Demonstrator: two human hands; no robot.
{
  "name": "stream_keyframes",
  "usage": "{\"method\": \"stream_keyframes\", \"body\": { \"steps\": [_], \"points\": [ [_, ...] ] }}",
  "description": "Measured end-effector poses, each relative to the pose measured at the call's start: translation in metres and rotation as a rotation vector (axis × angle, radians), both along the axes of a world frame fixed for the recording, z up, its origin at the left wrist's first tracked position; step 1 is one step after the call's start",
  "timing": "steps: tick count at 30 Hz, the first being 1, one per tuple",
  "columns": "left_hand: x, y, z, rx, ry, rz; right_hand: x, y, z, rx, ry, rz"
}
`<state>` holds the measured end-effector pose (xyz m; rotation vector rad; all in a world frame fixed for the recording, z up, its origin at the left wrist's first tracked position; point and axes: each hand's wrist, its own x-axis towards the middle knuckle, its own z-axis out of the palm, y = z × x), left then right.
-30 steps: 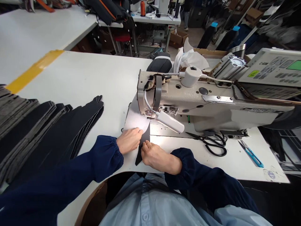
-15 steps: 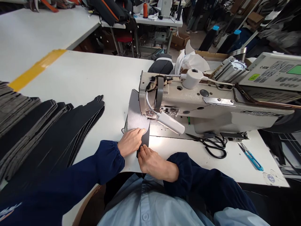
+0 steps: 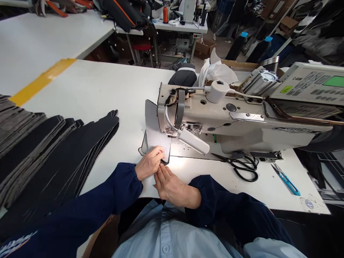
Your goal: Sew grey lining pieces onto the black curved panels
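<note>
A long grey fabric panel (image 3: 154,123) with a black layer beneath lies under the head of the sewing machine (image 3: 204,107). My left hand (image 3: 150,163) has its fingers closed on the near end of this panel, left of the needle area. Just below it, my right hand (image 3: 172,184) holds its fingers together at the panel's black near edge. The fingertips of both hands almost meet there, and they cover the corner. A small white lamp (image 3: 193,140) lights the cloth beside the presser foot.
Stacks of dark cut panels (image 3: 67,147) lie on the left of the table. Black scissors (image 3: 239,165) and blue thread snips (image 3: 286,179) rest on the right. The machine's control panel (image 3: 311,80) stands behind. Yellow tape (image 3: 44,80) crosses the table.
The grey panel has turned, and its far end is farther left. Less black cloth shows at the near end, and my right hand has moved slightly left, closer to my left hand.
</note>
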<state>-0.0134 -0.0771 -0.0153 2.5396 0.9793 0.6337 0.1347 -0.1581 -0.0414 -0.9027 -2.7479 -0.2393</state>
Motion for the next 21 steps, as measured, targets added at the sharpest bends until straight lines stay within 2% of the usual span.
{"method": "stream_keyframes", "body": {
  "steps": [4,11,21],
  "points": [
    [-0.001,0.009,-0.005,0.094,0.015,0.043,0.002,0.008,0.001,0.037,0.005,0.011],
    [-0.002,0.027,-0.008,0.139,0.009,-0.056,0.004,0.021,-0.002,0.065,0.013,-0.047],
    [-0.001,0.062,-0.016,0.234,0.130,-0.140,0.000,0.052,-0.020,-0.102,0.054,-0.157]
  ]
}}
